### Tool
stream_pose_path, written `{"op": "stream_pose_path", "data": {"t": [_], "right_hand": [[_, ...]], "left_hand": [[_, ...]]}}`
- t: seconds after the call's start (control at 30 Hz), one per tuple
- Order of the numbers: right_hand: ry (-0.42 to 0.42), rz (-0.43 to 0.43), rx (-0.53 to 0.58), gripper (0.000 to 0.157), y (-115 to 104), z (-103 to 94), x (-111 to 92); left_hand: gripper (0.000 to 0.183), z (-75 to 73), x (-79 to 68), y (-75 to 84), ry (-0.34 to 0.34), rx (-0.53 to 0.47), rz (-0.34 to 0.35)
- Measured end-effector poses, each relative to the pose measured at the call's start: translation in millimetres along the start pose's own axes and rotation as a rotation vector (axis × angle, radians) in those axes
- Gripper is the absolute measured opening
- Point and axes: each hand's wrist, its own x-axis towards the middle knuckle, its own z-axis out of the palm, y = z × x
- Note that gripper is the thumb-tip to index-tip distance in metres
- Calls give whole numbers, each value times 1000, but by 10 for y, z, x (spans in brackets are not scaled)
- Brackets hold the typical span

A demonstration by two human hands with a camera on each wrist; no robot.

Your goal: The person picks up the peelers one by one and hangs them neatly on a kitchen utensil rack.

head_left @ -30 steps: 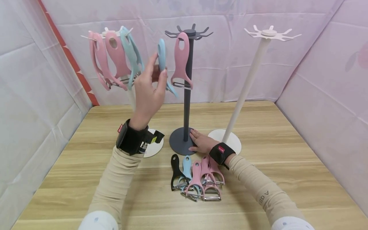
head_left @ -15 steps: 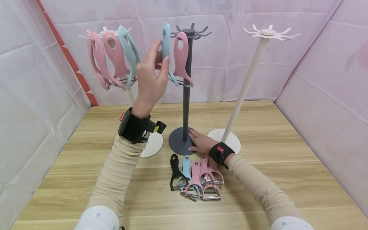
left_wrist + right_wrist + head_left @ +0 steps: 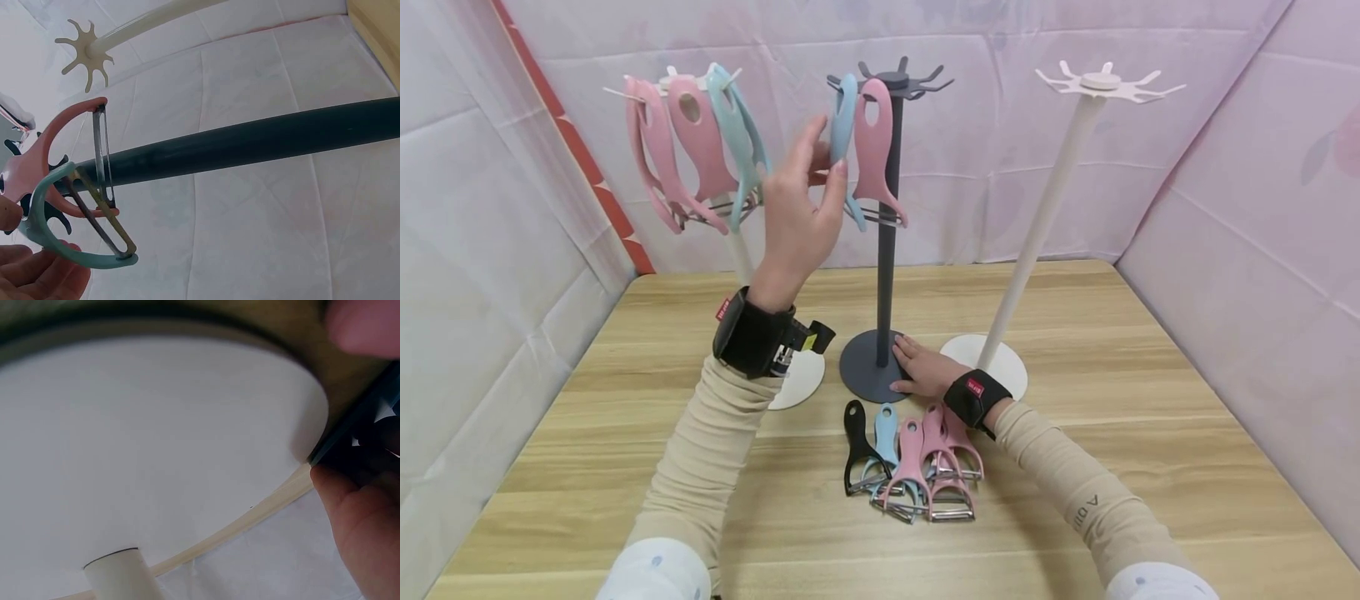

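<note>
My left hand point(image 3: 801, 208) pinches a light blue peeler point(image 3: 844, 117) by its handle, with the handle's top at a left hook of the dark grey stand point(image 3: 887, 283). Whether the hook bears its weight, I cannot tell. Right beside it a pink peeler point(image 3: 873, 154) hangs from the same stand. The left wrist view shows the blue peeler's frame point(image 3: 44, 225) and blade end close to the pink one point(image 3: 31, 164). Low down, my right hand point(image 3: 928, 372) rests on the stand's round base point(image 3: 861, 375), fingers spread.
At left, a white stand point(image 3: 740, 254) carries several pink point(image 3: 703, 142) and blue-green peelers point(image 3: 736, 125). A second white stand point(image 3: 1045, 217) leans rightward in view, its hooks bare. Before the dark base lie a black peeler point(image 3: 855, 433), a blue one point(image 3: 886, 433) and several pink ones point(image 3: 912, 450).
My left hand has brought the blue peeler rightward and up to the dark stand's hook, then lowered it slightly beside the hanging pink peeler. My right hand has stayed on the base.
</note>
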Motion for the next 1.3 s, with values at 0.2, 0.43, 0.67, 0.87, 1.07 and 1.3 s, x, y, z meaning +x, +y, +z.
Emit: {"op": "stream_pose_path", "data": {"t": [0.2, 0.43, 0.67, 0.87, 1.07, 1.3], "right_hand": [[-7, 11, -6, 73, 8, -7, 1], [-1, -1, -10, 72, 31, -2, 11], [1, -6, 51, 74, 75, 21, 23], [21, -41, 83, 80, 149, 91, 52], [14, -7, 19, 72, 12, 8, 1], [7, -2, -6, 73, 15, 11, 2]], "left_hand": [[42, -27, -152, -2, 25, -22, -59], [36, -76, -465, -31, 14, -10, -104], [15, -13, -901, -68, -153, 74, -129], [16, -67, -1251, -68, -301, 135, -255], [19, -169, -1507, -86, -498, 228, -376], [18, -130, -1780, -133, -781, 326, -560]]}}
